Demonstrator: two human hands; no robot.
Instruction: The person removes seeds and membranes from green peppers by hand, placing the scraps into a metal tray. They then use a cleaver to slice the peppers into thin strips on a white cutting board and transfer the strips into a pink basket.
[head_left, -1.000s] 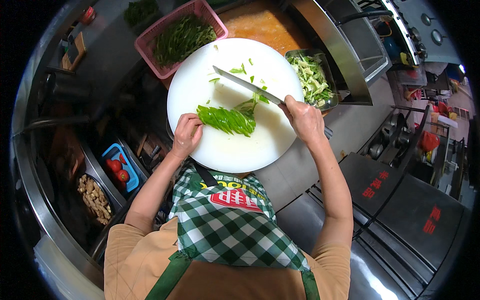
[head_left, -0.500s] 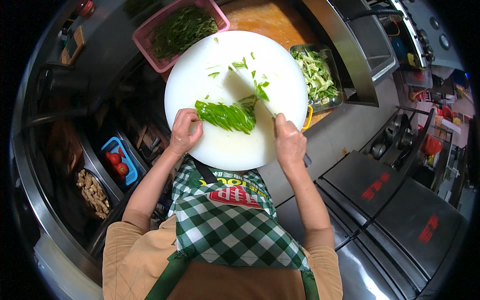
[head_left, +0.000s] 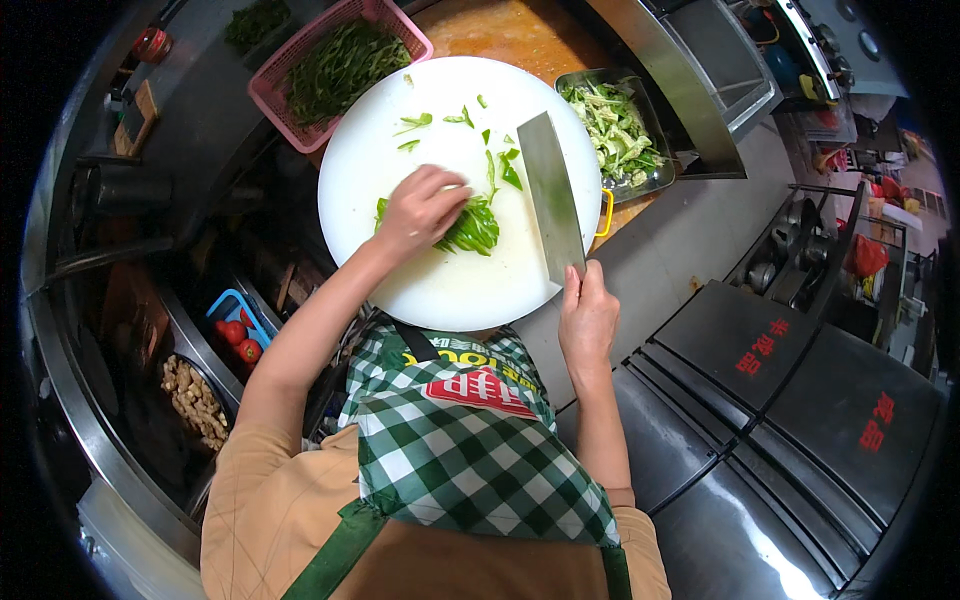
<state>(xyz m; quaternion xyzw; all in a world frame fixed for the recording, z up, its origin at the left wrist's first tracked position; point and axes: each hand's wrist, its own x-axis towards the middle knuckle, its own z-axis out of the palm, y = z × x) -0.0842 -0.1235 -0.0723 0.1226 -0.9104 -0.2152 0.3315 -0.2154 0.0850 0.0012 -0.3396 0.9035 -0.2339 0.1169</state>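
A round white cutting board (head_left: 400,290) carries a pile of sliced green pepper (head_left: 472,230), with a few loose bits scattered toward its far side. My left hand (head_left: 425,210) is over the pile and hides part of it. Its fingers are blurred, so whether they grip any slices does not show. In my right hand (head_left: 588,315) is the handle of a cleaver (head_left: 553,190). The broad blade lies over the right side of the board, apart from the pile, its tip pointing away from me.
A pink basket (head_left: 268,88) of green strips stands beyond the board at left. A metal tray (head_left: 655,135) of chopped greens sits at right. Tomatoes (head_left: 248,350) in a blue container and ginger (head_left: 195,400) are lower left. Black-lidded counters (head_left: 735,340) stand at right.
My left hand has moved from the pile's left end to over it. The cleaver has gone right, away from the slices, and its blade now shows broadside. The visible pile is smaller.
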